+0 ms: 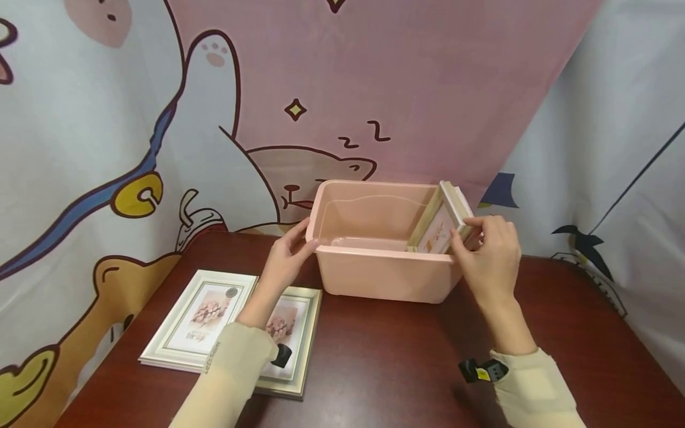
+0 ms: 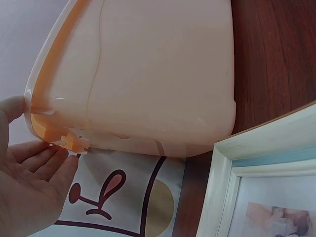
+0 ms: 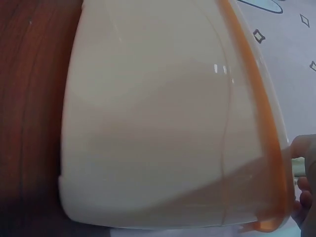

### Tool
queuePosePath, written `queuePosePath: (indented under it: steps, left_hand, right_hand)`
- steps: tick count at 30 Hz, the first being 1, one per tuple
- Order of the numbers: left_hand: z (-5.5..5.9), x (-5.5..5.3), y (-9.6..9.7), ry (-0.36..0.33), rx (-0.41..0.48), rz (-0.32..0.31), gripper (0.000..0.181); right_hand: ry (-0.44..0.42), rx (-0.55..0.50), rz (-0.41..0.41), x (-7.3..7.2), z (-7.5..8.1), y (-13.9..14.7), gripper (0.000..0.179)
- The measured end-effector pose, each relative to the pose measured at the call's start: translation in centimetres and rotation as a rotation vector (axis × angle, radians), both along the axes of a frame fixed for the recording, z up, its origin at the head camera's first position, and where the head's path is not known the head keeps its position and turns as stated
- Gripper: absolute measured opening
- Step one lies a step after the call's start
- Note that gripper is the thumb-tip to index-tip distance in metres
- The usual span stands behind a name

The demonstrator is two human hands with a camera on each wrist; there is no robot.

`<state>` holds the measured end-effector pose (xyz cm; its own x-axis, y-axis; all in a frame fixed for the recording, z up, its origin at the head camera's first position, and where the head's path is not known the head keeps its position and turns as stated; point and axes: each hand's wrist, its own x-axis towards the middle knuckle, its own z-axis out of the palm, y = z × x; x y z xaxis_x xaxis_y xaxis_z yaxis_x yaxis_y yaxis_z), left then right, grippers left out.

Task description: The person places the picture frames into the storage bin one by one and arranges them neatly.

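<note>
A pink plastic bin stands on the table. My left hand pinches the rim at the bin's left front corner; in the left wrist view, the thumb lies on the rim and the fingers curl below it. Inside the bin's right end, a picture frame leans against the wall, its top rising above the rim. A second frame edge seems to show behind it. With thumb and fingers, my right hand grips the frame's near upper edge. The bin wall mostly hides this grip in the right wrist view.
Left of the bin, a white picture frame and a cream-gold one lie face up, partly under my left forearm. A cartoon-printed cloth hangs behind the dark red wooden table.
</note>
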<state>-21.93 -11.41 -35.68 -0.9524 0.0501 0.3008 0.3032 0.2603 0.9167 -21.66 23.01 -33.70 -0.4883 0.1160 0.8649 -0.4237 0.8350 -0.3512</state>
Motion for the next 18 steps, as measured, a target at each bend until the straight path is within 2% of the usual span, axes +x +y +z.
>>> queuePosePath:
  steps: [6, 9, 14, 18]
  left_hand:
    - [0.11, 0.03, -0.01, 0.006, 0.008, -0.002, 0.057]
    - [0.2, -0.01, 0.13, 0.007, 0.01, -0.006, 0.057]
    - [0.16, -0.02, 0.14, 0.004, 0.0, 0.004, 0.058]
    - [0.0, -0.07, 0.1, -0.007, 0.0, 0.012, 0.057]
  right_hand:
    - [-0.017, 0.023, -0.019, 0.01, -1.03, -0.49, 0.025]
    - [-0.018, 0.019, -0.023, 0.12, -0.95, -0.35, 0.026]
    - [0.009, 0.027, 0.005, 0.26, -0.85, 0.02, 0.024]
    - [-0.009, 0.024, 0.038, 0.45, -1.01, 0.34, 0.025]
